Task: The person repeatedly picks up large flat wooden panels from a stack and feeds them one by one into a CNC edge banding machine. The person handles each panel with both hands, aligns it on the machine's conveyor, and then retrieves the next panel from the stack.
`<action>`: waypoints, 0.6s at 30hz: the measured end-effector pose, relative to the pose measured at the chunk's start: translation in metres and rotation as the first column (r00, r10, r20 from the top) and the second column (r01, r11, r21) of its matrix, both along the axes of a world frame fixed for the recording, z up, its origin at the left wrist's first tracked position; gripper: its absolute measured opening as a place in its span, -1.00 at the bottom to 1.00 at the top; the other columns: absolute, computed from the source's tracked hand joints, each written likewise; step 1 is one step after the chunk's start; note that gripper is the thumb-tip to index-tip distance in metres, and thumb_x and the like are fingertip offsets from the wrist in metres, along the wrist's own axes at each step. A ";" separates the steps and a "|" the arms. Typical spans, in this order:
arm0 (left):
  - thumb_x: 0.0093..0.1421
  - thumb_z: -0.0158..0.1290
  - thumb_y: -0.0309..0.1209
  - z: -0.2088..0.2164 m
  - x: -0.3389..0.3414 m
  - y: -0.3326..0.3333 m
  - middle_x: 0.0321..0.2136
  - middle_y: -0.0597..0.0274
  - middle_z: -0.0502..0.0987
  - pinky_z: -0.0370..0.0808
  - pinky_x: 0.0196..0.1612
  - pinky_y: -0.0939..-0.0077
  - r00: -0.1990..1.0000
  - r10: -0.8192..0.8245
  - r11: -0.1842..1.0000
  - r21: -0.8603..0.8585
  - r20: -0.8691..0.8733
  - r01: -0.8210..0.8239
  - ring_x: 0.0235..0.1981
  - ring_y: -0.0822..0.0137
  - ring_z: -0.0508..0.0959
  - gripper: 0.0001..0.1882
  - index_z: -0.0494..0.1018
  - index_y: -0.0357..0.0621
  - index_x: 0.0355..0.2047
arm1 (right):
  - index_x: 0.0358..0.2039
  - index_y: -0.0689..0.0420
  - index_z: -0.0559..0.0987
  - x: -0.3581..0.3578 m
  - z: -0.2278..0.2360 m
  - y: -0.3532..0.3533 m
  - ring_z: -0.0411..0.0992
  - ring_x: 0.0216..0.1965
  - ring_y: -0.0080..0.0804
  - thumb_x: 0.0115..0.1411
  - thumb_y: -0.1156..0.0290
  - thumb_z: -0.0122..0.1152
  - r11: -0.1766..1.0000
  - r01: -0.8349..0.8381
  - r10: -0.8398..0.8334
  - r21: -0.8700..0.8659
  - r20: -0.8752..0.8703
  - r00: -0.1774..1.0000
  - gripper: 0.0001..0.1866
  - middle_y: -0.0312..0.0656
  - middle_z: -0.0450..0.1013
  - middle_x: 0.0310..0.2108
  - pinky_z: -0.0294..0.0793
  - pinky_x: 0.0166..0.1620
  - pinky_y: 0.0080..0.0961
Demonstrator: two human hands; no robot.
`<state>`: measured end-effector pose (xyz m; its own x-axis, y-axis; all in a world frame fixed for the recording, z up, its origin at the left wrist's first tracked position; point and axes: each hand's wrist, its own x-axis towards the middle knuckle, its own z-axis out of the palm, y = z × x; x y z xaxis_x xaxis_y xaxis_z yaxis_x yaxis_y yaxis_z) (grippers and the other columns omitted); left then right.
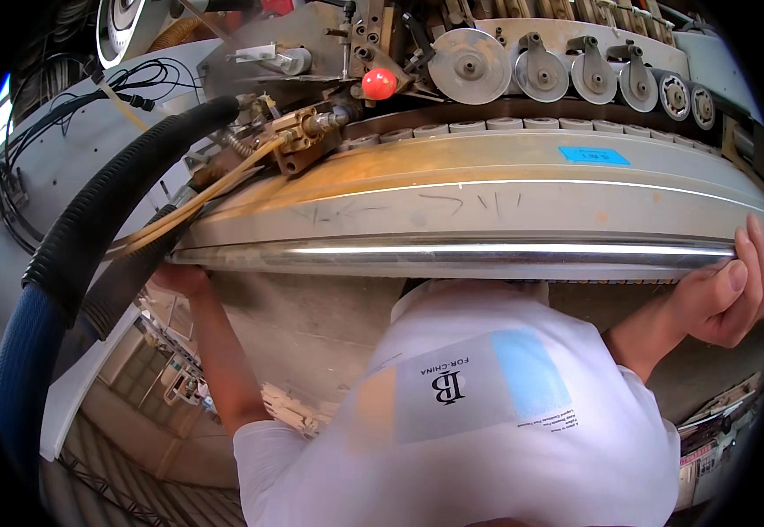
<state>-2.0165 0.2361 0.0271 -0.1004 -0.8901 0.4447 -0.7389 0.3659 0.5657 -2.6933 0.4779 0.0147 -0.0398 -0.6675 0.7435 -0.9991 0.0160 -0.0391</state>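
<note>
A long shiny metal bar [452, 255] runs across the front of a grey machine [382, 206]. My left hand [180, 277] is at the bar's left end, just below it; its fingers are hidden there. At the right end, my right hand [726, 294] is raised beside the bar. Its upper fingers point upward, the lower ones are bent, and the thumb stands apart near the bar. I see nothing held in it, though the dark picture rim cuts off part of that side.
Thick black and blue hoses [105, 202] arch past my left arm. Behind the bar are a row of rollers [505, 124], metal discs [470, 67] and a red ball knob [379, 84]. A blue label [593, 155] sits on the cover. Wood scraps [289, 408] lie on the floor.
</note>
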 end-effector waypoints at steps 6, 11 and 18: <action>0.40 -0.10 -0.36 0.001 -0.016 0.005 -0.04 0.05 0.53 0.46 0.05 0.29 0.976 0.067 0.997 -0.038 0.206 -0.061 -0.07 0.24 0.53 -0.66 0.43 -0.37 0.03 | -0.40 0.32 0.63 0.001 -0.006 0.001 0.60 -0.34 -0.20 0.23 0.47 -0.10 0.999 0.012 -0.010 -0.044 0.064 0.998 -0.69 -0.05 0.64 -0.41 0.53 -0.08 -0.24; 0.43 -0.14 -0.31 -0.003 -0.010 0.001 -0.04 0.11 0.52 0.42 0.09 0.32 0.997 0.009 0.999 0.034 -0.083 -0.006 -0.06 0.27 0.51 -0.64 0.43 -0.35 0.04 | -0.41 0.34 0.64 -0.002 -0.007 0.000 0.60 -0.35 -0.20 0.21 0.49 -0.08 0.998 -0.003 0.007 -0.068 0.060 0.998 -0.70 -0.03 0.63 -0.41 0.54 -0.08 -0.24; 0.46 -0.21 -0.23 -0.008 0.006 0.002 0.01 0.10 0.50 0.35 0.18 0.30 0.996 0.087 0.996 0.012 0.020 -0.088 0.03 0.28 0.47 -0.57 0.39 -0.33 0.09 | -0.41 0.37 0.64 -0.005 -0.007 0.000 0.60 -0.35 -0.20 0.19 0.51 -0.07 0.995 -0.040 0.046 -0.095 0.064 0.997 -0.70 -0.02 0.63 -0.41 0.54 -0.09 -0.25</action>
